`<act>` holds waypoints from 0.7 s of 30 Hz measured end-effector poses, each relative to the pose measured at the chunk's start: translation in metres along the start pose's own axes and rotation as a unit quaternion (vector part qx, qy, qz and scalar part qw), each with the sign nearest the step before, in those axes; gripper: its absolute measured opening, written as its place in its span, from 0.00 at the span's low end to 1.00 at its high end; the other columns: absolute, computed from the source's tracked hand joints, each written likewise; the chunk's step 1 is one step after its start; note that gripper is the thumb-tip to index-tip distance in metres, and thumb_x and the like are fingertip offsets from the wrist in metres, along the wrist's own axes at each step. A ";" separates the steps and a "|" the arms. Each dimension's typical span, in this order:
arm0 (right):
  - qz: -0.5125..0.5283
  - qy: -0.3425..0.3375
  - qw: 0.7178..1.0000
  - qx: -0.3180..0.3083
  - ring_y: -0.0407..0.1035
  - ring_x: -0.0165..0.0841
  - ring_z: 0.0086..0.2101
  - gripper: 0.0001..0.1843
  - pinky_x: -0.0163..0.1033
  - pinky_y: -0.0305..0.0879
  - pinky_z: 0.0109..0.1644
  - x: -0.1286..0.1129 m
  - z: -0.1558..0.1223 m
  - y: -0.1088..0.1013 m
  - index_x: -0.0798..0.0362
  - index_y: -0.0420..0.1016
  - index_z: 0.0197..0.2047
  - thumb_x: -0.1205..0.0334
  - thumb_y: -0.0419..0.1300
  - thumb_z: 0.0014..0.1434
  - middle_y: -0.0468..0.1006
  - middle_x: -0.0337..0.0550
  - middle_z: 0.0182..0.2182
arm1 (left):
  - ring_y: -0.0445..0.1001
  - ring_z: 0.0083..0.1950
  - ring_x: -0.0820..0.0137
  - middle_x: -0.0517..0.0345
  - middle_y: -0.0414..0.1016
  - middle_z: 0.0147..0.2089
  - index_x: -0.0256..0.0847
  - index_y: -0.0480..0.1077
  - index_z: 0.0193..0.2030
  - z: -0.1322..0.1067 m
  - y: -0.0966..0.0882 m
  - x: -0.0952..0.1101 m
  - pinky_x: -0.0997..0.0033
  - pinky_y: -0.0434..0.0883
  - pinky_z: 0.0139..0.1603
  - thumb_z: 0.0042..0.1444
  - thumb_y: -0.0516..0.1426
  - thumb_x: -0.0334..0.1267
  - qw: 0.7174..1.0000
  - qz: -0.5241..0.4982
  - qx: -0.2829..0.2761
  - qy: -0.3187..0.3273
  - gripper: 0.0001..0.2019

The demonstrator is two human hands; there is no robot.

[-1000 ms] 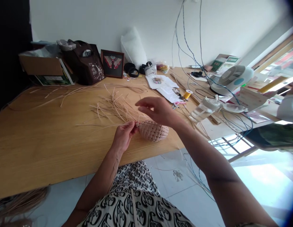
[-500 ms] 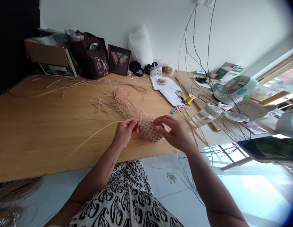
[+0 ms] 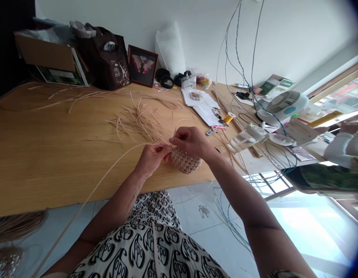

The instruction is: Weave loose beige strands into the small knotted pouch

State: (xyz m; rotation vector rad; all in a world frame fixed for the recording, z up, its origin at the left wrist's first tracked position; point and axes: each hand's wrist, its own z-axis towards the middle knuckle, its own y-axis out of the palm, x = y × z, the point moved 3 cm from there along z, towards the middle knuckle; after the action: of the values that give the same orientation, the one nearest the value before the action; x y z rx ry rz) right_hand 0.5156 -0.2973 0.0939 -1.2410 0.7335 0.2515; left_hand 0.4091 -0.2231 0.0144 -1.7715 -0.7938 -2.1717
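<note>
A small woven basket piece (image 3: 186,161) of pale pinkish-brown strands lies near the table's front edge. My left hand (image 3: 152,157) is closed at its left end, thumb and fingers pinching the edge. Over the top of the weave bends my right hand (image 3: 192,142), its fingers pinched together at the upper left rim beside the left fingertips. What the right fingers grip is too small to make out, probably a strand. Long loose strands (image 3: 147,121) fan out from the weave across the table. One long strand (image 3: 102,179) curves from my left hand down past the table edge.
A wooden table (image 3: 51,162) carries a dark bag (image 3: 109,63), a cardboard box (image 3: 46,54), a framed picture (image 3: 142,65), papers (image 3: 206,112) and a yellow spool (image 3: 229,117). To the right are a clear jar (image 3: 245,137), a white fan (image 3: 283,108), hanging cables and another person's arm (image 3: 341,148).
My right hand has moved left from the weave's right side to its upper left rim, closing its fingers. The long strand at my left hand now sweeps down past the table edge.
</note>
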 end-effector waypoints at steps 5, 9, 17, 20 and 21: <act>-0.030 -0.074 0.993 0.082 0.57 0.24 0.24 0.10 0.33 0.52 0.28 -0.008 -0.006 0.000 0.56 0.64 0.20 0.67 0.57 0.51 0.64 0.35 0.20 | 0.58 0.23 0.79 0.64 0.61 0.20 0.35 0.70 0.25 0.000 -0.001 -0.003 0.76 0.56 0.25 0.48 0.60 0.43 1.000 -0.022 -0.020 -0.008 0.12; -0.051 -0.088 0.990 0.097 0.58 0.25 0.24 0.11 0.33 0.52 0.29 -0.007 -0.007 0.004 0.56 0.64 0.20 0.67 0.56 0.52 0.65 0.36 0.21 | 0.58 0.23 0.78 0.64 0.61 0.20 0.35 0.69 0.23 -0.005 -0.002 -0.004 0.75 0.56 0.26 0.49 0.60 0.44 0.999 0.027 -0.020 -0.010 0.13; -0.110 -0.055 0.992 0.011 0.56 0.24 0.23 0.11 0.33 0.50 0.30 0.000 -0.009 0.003 0.56 0.67 0.23 0.62 0.55 0.55 0.66 0.35 0.20 | 0.61 0.23 0.76 0.63 0.64 0.18 0.35 0.72 0.33 -0.009 -0.011 -0.024 0.73 0.58 0.29 0.53 0.55 0.49 0.995 0.051 -0.021 -0.081 0.17; -0.134 -0.041 0.990 0.004 0.55 0.24 0.22 0.13 0.33 0.48 0.29 0.000 -0.011 0.003 0.56 0.67 0.23 0.60 0.53 0.57 0.65 0.35 0.20 | 0.60 0.22 0.76 0.64 0.63 0.17 0.35 0.72 0.31 -0.008 -0.008 -0.027 0.74 0.57 0.28 0.51 0.56 0.50 0.994 0.010 -0.028 -0.109 0.17; -0.142 -0.034 0.989 0.004 0.54 0.24 0.22 0.13 0.34 0.48 0.28 0.000 -0.011 0.003 0.56 0.67 0.23 0.60 0.53 0.57 0.65 0.35 0.19 | 0.59 0.22 0.77 0.63 0.62 0.18 0.35 0.71 0.28 -0.007 -0.007 -0.027 0.74 0.56 0.27 0.50 0.56 0.50 0.994 0.000 -0.029 -0.106 0.17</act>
State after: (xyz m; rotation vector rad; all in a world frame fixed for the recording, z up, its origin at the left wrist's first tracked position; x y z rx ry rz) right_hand 0.5101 -0.3060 0.0900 -1.3067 0.4903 0.0558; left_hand 0.4066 -0.2258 -0.0142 -2.0575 -0.7823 -2.0493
